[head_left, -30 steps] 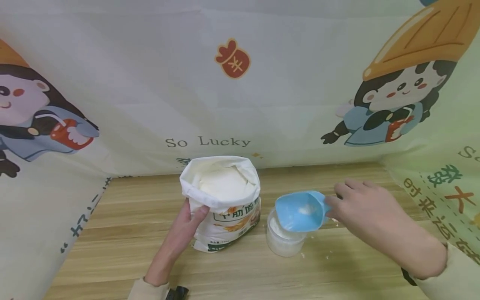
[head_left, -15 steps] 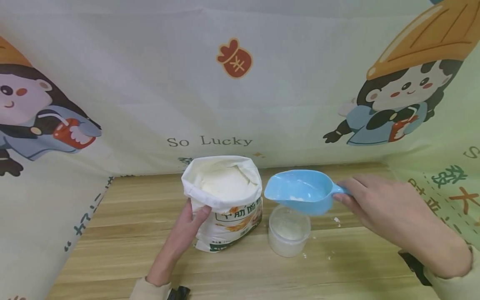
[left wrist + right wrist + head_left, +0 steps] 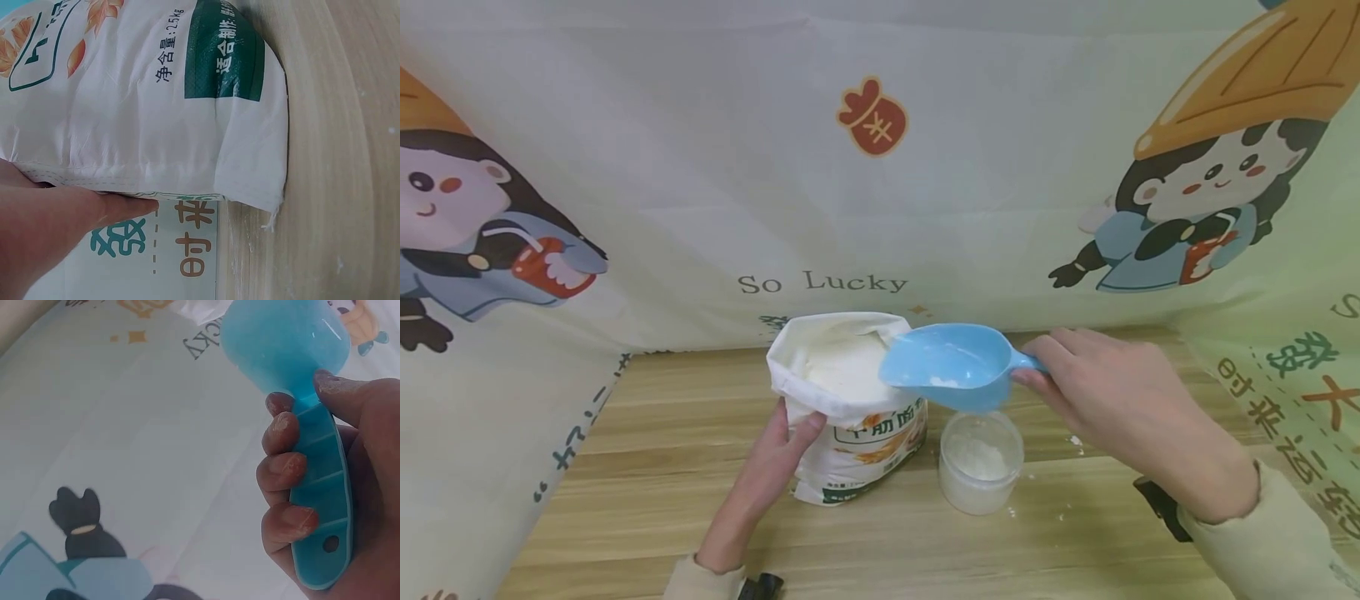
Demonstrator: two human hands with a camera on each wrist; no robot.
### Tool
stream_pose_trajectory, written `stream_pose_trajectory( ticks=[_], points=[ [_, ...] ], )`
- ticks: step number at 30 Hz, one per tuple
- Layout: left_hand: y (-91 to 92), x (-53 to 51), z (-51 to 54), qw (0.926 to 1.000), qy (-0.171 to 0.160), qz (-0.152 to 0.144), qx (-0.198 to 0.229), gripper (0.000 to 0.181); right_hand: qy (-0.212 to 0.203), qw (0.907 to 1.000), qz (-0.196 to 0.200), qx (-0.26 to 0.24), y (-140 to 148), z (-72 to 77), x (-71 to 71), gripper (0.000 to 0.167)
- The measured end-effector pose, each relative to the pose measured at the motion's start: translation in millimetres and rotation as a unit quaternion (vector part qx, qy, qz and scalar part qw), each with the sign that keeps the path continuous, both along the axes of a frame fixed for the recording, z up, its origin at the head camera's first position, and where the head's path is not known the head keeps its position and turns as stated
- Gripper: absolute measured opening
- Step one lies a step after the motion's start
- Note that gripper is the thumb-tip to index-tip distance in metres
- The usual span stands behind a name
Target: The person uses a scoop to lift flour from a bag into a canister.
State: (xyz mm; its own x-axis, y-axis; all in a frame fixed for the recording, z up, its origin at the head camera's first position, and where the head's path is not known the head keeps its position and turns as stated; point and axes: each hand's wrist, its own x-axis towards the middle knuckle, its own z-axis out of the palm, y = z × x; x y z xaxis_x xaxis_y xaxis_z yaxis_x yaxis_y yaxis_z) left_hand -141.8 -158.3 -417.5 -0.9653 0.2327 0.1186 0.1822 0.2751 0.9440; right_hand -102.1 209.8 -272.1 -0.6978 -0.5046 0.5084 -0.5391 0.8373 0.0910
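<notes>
Backdrop [image 3: 700, 192] hung behind and to both sides of the worktop [image 3: 640, 442]; no hazard judged from it. Worktop was wood-grained and looked smooth, so light items might slide if bumped.

Bag [image 3: 850, 450] stood upright on it, mouth rolled outward, powder [image 3: 838, 367] lying below the rim [image 3: 820, 404]. Chief risk, in my judgement: were the scoop [image 3: 958, 358] to catch that rim, the soft wall could fold inward, or the bag lean and shed powder.

Hands: both occupied. Left hand [image 3: 778, 454] gripped the bag's left side, thumb at the front just under the roll. Support there seemed one-sided; a push from the right could swivel the bag. Right hand [image 3: 1105, 396] was wrapped round the handle [image 3: 322, 487], thumb near the neck. Whitish traces showed on its fingers [image 3: 281, 472]; dusty skin might let the handle twist.

Scoop was held in the air, lip overlapping the bag's right rim in the head view; contact could not be told. A little powder sat inside, which a roll of the wrist could drop outside.

Tub [image 3: 979, 492] stood upright just right of the bag, powder inside, no lid on. A low-carried scoop could knock it.

Specks [image 3: 1077, 443] lay right of the tub; any overshoot would add more.
</notes>
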Motion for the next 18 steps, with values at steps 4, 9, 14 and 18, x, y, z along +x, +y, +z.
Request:
stream_pose_trajectory(
  ticks=[4,9,14,18],
  points=[
    [0.7,-0.3,0.0,0.9999,0.003,-0.006,0.009,0.064,-0.003,0.9999,0.001,0.016,-11,5.4,-5.2,0.029],
    [0.4,-0.6,0.1,0.9999,0.000,-0.006,0.010,0.062,0.013,0.9993,-0.002,0.036,-26,13.1,-13.4,0.024],
    [0.3,-0.9,-0.1,0.9999,0.000,-0.007,0.010,0.063,0.010,0.9985,-0.009,0.054,-39,18.6,-19.4,0.029],
    [0.0,-1.8,-1.4,0.9998,0.008,-0.011,0.016,0.062,-0.006,0.9973,-0.017,0.071,-47,21.5,-23.7,0.033]
  ],
)
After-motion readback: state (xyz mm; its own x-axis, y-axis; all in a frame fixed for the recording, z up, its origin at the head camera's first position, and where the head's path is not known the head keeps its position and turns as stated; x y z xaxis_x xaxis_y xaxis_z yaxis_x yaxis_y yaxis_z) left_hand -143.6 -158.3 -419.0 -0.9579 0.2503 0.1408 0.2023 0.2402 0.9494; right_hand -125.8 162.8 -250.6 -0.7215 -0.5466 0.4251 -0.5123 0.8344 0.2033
